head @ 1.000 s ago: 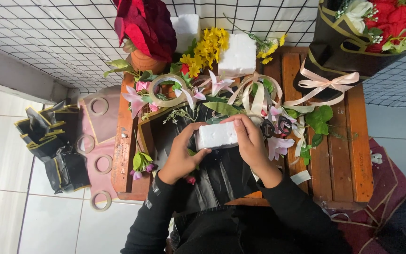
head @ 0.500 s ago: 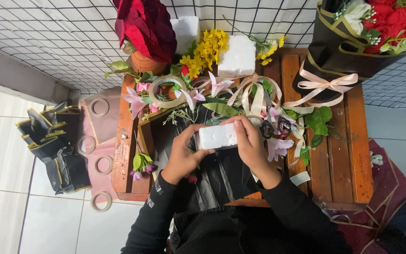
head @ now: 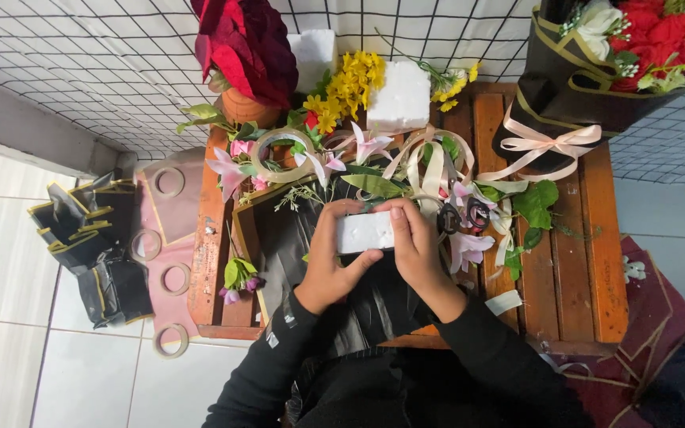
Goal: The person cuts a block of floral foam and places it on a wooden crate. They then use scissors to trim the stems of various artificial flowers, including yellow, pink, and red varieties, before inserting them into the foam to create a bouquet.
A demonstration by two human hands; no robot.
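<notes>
Both my hands grip one small white foam block (head: 365,231) above a sheet of black wrapping paper (head: 303,246) on a wooden slatted table (head: 588,261). My left hand (head: 328,257) wraps the block's left end, with the thumb under it. My right hand (head: 415,242) covers its right end, fingers curled over the top. Black sleeves cover both arms.
Two bigger white foam blocks (head: 399,97), yellow flowers (head: 350,83), pink lilies (head: 227,170), a red potted plant (head: 247,47), a tape roll (head: 281,154), beige ribbon (head: 430,162) and scissors (head: 465,215) crowd the table's far side. A wrapped red bouquet (head: 620,55) stands at right. Black-and-gold wrap (head: 93,246) and pink sheets (head: 170,238) lie on the floor.
The foam block has been turned slightly between my hands and sits a little lower; my right fingers now lie further over its top. Everything else stays where it was.
</notes>
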